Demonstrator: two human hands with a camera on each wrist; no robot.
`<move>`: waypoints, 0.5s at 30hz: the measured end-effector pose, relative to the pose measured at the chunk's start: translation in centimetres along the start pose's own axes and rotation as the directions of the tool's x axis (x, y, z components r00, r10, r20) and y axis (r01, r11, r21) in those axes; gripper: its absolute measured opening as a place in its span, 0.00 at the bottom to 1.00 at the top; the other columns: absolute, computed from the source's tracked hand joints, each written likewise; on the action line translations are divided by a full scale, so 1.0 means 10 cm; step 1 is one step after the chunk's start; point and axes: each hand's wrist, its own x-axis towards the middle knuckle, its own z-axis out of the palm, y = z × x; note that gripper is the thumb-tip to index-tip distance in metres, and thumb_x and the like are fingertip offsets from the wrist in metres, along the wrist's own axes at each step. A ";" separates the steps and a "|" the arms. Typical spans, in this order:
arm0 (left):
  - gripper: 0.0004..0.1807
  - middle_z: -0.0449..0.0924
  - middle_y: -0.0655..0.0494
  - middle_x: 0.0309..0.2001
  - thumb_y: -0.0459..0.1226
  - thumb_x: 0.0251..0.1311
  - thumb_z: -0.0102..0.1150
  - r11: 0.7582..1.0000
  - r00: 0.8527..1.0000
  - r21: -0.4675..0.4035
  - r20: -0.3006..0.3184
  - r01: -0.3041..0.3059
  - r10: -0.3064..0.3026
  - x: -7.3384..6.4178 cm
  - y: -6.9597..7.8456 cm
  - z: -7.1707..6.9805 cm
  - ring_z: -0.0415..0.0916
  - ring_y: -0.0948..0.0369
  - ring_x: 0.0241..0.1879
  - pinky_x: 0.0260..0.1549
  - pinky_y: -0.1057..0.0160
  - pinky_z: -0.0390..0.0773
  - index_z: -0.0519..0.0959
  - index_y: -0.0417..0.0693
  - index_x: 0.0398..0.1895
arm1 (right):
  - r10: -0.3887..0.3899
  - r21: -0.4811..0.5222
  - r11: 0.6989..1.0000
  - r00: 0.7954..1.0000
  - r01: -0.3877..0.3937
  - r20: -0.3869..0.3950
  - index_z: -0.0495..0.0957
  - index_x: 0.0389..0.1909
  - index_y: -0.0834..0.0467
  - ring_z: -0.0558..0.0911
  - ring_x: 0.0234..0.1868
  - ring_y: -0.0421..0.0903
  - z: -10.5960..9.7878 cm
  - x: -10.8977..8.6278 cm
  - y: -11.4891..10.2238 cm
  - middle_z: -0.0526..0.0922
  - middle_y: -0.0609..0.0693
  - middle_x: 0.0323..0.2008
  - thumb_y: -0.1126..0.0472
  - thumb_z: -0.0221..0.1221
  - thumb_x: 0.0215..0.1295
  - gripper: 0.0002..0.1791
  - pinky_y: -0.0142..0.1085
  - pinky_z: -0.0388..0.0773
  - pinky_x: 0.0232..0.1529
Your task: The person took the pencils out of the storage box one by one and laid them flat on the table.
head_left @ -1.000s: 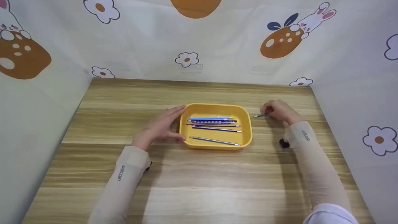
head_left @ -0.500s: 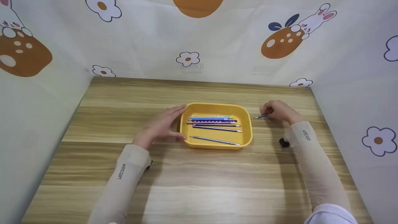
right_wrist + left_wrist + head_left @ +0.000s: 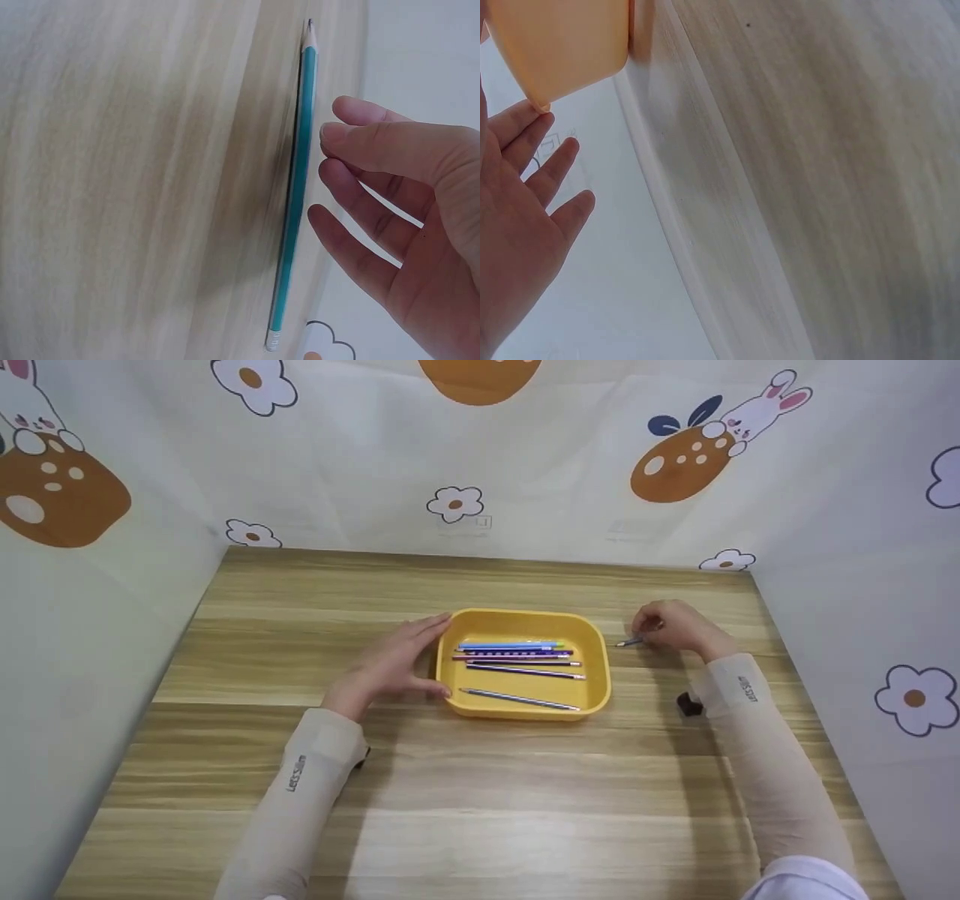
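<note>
A yellow plastic tray sits on the table, its corner also visible in the left wrist view. My left hand spans its left end, thumb at the near corner, straight fingers at the far one. Inside lie several pencils, most grouped towards the back; a grey-blue pencil lies apart near the front. Right of the tray, a teal pencil with a white eraser end lies on the table. My right hand is close beside its middle, fingers loosely bent and holding nothing; in the head view it hides most of that pencil.
The wood-grain table is bordered at the back and sides by a pale curtain printed with rabbits and flowers. Small black devices, one beneath the right wrist, stick out from both beige sleeves.
My right wrist and sleeve have shifted slightly to the right, the hand staying by the teal pencil. My left hand stays at the tray's end, and the pencils inside lie as before.
</note>
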 end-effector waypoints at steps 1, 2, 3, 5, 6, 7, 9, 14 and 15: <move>0.64 0.46 0.66 0.81 0.67 0.40 0.72 1.000 1.000 0.000 0.001 0.000 0.000 0.00 0.00 0.00 0.48 0.54 0.80 0.79 0.48 0.50 0.52 0.59 0.80 | 0.002 -0.001 1.000 1.000 -0.002 -0.001 0.84 0.37 0.61 0.82 0.41 0.53 0.00 0.00 -0.01 0.87 0.58 0.37 0.74 0.63 0.57 0.08 0.43 0.80 0.47; 0.64 0.46 0.66 0.81 0.67 0.40 0.71 1.000 1.000 0.001 0.002 0.002 -0.002 0.00 0.00 0.00 0.48 0.54 0.80 0.79 0.47 0.51 0.52 0.59 0.80 | 0.005 -0.001 1.000 1.000 -0.005 -0.002 0.84 0.37 0.61 0.82 0.41 0.52 -0.01 -0.01 -0.02 0.86 0.58 0.37 0.73 0.63 0.57 0.08 0.43 0.80 0.46; 0.64 0.45 0.66 0.81 0.67 0.40 0.71 1.000 1.000 0.001 0.004 0.003 -0.003 -0.01 0.00 0.00 0.48 0.54 0.80 0.79 0.47 0.51 0.52 0.60 0.80 | 0.005 0.000 1.000 1.000 -0.005 -0.003 0.84 0.37 0.61 0.82 0.41 0.52 -0.01 -0.01 -0.03 0.86 0.58 0.37 0.73 0.63 0.57 0.08 0.42 0.80 0.46; 0.64 0.45 0.66 0.81 0.68 0.40 0.71 1.000 1.000 0.004 0.007 0.008 -0.008 -0.01 0.00 0.00 0.47 0.54 0.80 0.79 0.47 0.51 0.51 0.60 0.80 | 0.003 0.002 1.000 1.000 -0.003 -0.007 0.85 0.38 0.61 0.82 0.41 0.53 -0.02 -0.01 -0.05 0.87 0.58 0.38 0.73 0.63 0.58 0.08 0.44 0.81 0.47; 0.64 0.45 0.66 0.81 0.68 0.40 0.71 1.000 1.000 0.004 0.008 0.010 -0.010 -0.01 0.01 0.00 0.47 0.54 0.80 0.79 0.47 0.50 0.51 0.60 0.80 | 0.001 0.002 1.000 1.000 -0.001 -0.010 0.85 0.38 0.62 0.82 0.42 0.54 -0.03 -0.02 -0.06 0.87 0.59 0.38 0.72 0.63 0.58 0.08 0.45 0.81 0.48; 0.64 0.45 0.66 0.81 0.67 0.40 0.71 1.000 1.000 0.002 0.009 0.012 -0.012 -0.01 0.01 0.00 0.47 0.54 0.80 0.79 0.47 0.50 0.51 0.61 0.80 | -0.002 0.001 1.000 1.000 0.002 -0.012 0.84 0.39 0.62 0.83 0.42 0.54 -0.04 -0.03 -0.07 0.87 0.59 0.39 0.72 0.63 0.59 0.08 0.47 0.82 0.49; 0.63 0.44 0.67 0.81 0.67 0.41 0.71 1.000 1.000 -0.003 0.009 0.018 -0.017 -0.01 0.01 0.00 0.47 0.54 0.80 0.80 0.48 0.49 0.51 0.61 0.80 | -0.016 -0.005 1.000 1.000 0.016 -0.022 0.84 0.40 0.63 0.83 0.43 0.56 -0.05 -0.04 -0.10 0.87 0.60 0.40 0.72 0.64 0.59 0.08 0.51 0.82 0.50; 0.63 0.45 0.67 0.81 0.64 0.42 0.73 1.000 1.000 -0.018 0.006 0.010 -0.010 -0.01 0.01 0.00 0.46 0.55 0.80 0.80 0.48 0.48 0.51 0.60 0.80 | -0.039 -0.012 0.999 0.999 0.038 -0.039 0.84 0.40 0.64 0.84 0.44 0.57 -0.08 -0.07 -0.17 0.87 0.61 0.40 0.71 0.64 0.60 0.08 0.53 0.83 0.51; 0.63 0.45 0.66 0.81 0.64 0.42 0.73 1.000 1.000 -0.019 0.008 0.007 -0.007 0.00 0.01 0.00 0.45 0.55 0.80 0.80 0.48 0.48 0.51 0.60 0.80 | -0.042 -0.010 0.999 0.998 0.041 -0.041 0.84 0.40 0.64 0.84 0.44 0.57 -0.09 -0.08 -0.18 0.87 0.61 0.40 0.71 0.64 0.60 0.08 0.52 0.83 0.51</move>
